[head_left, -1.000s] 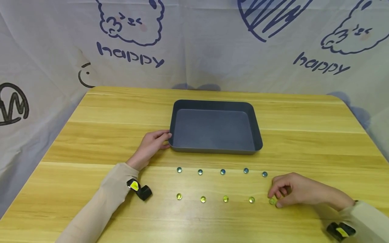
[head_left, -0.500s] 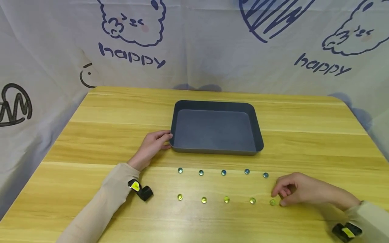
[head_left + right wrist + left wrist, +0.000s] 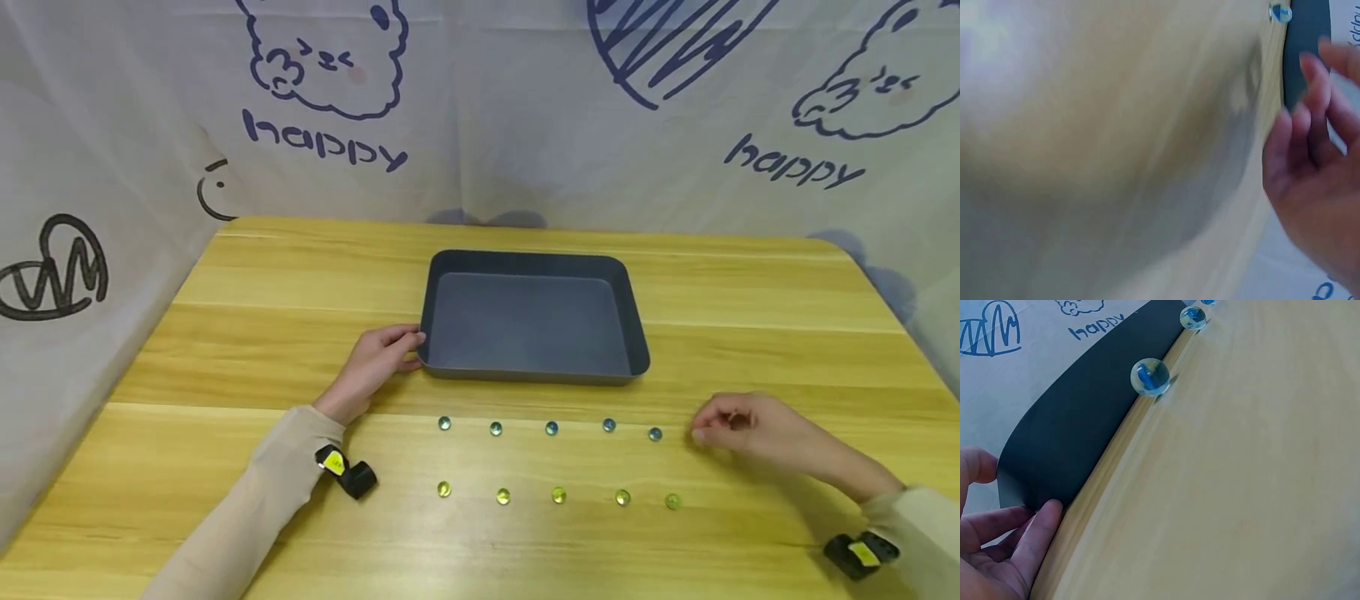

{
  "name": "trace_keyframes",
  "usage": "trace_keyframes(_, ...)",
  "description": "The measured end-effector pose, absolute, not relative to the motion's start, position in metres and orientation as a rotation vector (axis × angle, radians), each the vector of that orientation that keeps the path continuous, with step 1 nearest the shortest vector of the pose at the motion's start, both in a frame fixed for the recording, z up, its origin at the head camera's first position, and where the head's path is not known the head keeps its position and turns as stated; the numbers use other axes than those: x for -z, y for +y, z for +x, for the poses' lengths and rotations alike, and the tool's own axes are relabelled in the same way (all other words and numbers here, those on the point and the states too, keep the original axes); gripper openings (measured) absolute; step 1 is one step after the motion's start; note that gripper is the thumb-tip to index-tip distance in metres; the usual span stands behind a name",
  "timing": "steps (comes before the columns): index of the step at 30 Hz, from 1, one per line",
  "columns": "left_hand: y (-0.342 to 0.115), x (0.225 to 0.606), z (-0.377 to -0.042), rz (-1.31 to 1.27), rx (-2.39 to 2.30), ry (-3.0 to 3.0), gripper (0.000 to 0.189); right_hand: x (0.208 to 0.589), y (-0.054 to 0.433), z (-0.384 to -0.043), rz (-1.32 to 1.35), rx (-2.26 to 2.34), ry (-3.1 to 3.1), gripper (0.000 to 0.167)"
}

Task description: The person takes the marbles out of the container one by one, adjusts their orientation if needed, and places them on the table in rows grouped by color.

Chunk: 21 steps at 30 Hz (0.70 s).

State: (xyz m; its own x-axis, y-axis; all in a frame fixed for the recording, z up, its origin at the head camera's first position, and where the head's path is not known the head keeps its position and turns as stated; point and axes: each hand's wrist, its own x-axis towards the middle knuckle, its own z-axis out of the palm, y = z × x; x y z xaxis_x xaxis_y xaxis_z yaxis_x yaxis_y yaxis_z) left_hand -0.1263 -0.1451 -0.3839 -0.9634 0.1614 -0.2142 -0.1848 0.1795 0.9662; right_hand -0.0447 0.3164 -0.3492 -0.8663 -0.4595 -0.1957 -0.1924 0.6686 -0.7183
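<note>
A dark grey rectangular baking tray (image 3: 532, 325) sits on the wooden table in the head view. My left hand (image 3: 371, 367) holds its near left corner; in the left wrist view the fingers (image 3: 1038, 537) lie against the tray's outer wall (image 3: 1079, 431). In front of the tray runs a row of several clear glass marbles with blue inside, such as the middle blue marble (image 3: 552, 428). Nearer lies a row of several yellow-green marbles, among them the rightmost yellow-green marble (image 3: 672, 502). Just right of the blue row hovers my right hand (image 3: 765, 429), fingers loosely bent, holding nothing.
The wooden table (image 3: 780, 333) reaches back to a white cloth (image 3: 525, 117) printed with drawings and the word "happy". Black wrist cameras sit on both sleeves, the left wrist camera (image 3: 352, 475) near the yellow-green row's left end.
My right hand has left the rightmost yellow-green marble and moved up and right, beside the blue row's end. That marble stays on the table. The left hand has kept its place on the tray.
</note>
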Motion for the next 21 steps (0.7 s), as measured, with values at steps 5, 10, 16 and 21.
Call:
trace_keyframes(5,-0.144,0.384,-0.127,-0.046,-1.891,2.173,0.042,0.344,0.313,-0.052,-0.365,0.809,2.866,0.017)
trace_keyframes(10,-0.144,0.383,-0.126,-0.066,-1.943,2.140,0.040,0.345,0.308,-0.056,-0.336,0.759,2.956,0.031)
trace_keyframes(16,-0.148,0.380,-0.122,-0.105,-2.003,2.168,0.039,0.344,0.302,-0.060,-0.371,0.763,2.950,0.045)
trace_keyframes(21,-0.165,0.366,-0.122,0.072,-1.825,2.311,0.047,0.341,0.296,-0.066,-0.356,0.718,2.937,0.059)
